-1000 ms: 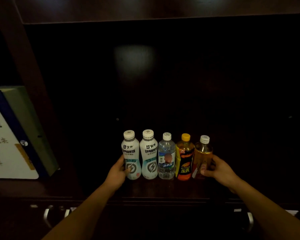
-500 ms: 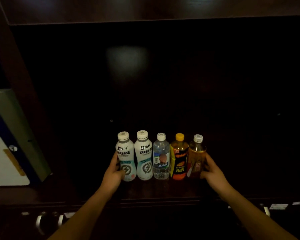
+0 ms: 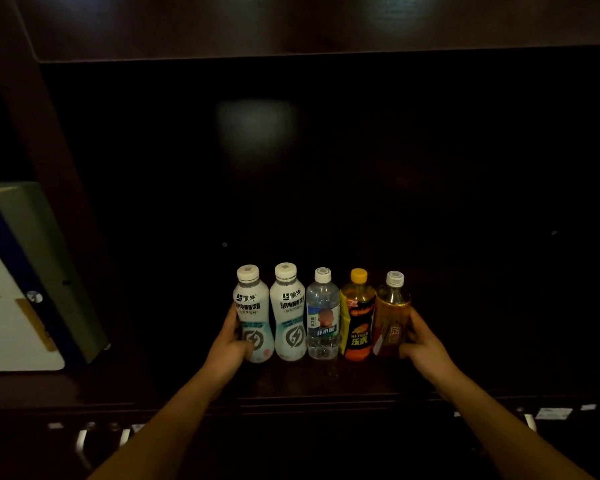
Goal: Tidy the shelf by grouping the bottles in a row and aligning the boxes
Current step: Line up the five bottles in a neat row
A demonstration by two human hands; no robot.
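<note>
- Shelf (image 3: 326,379): its back and right end are lost in shadow, so any boxes there cannot be made out.
- Box (image 3: 32,271) at far left, cut off by the frame; aligning it is probably next (a guess).
- Five bottles (image 3: 322,313) stand upright and touching near the front edge.
- Left hand (image 3: 231,344) grips the white bottle (image 3: 253,313) and right hand (image 3: 421,344) grips the amber bottle (image 3: 392,313), apparently squeezing the row together.

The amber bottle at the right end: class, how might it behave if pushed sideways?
The amber bottle looks nearly full, so probably heavy. Tall and narrow, it may tip if pushed high up. The right hand round it should steady it.
</note>
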